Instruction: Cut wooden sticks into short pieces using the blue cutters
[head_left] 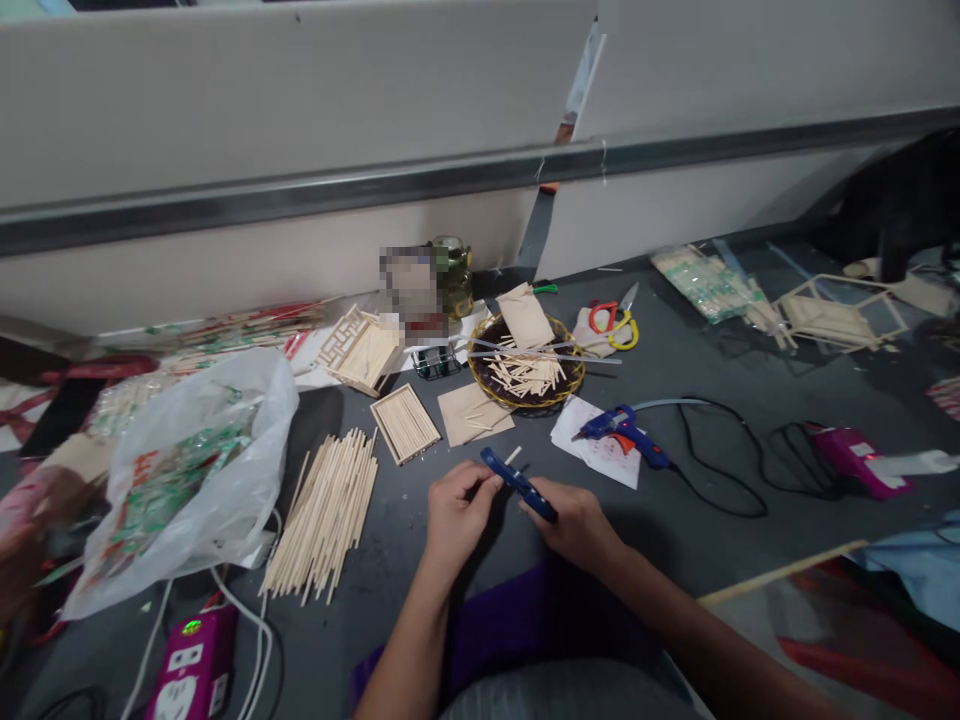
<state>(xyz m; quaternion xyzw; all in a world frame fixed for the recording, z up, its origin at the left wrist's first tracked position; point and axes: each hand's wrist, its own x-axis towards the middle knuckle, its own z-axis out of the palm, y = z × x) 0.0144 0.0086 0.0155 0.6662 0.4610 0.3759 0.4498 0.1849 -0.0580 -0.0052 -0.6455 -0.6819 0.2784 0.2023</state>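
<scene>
Pixelated patch (409, 287): blurred out beside the green jar (452, 272); nothing under it can be made out.
Blue tool (517, 482): rear end buried in the right hand (576, 522); its kind is unclear.
Small stick (513, 456): only the tip shows; the rest is behind the tool and the left hand (456, 512).
Plastic bag (187, 470): contents are a green-and-red smear.
Power strip (191, 668): cut by the bottom edge.
Dark shape (900, 205): runs off the right edge, too dim to name.

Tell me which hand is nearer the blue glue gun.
Right. The right hand lies just below and left of the glue gun; the left hand is farther left, past the blue cutter.
</scene>
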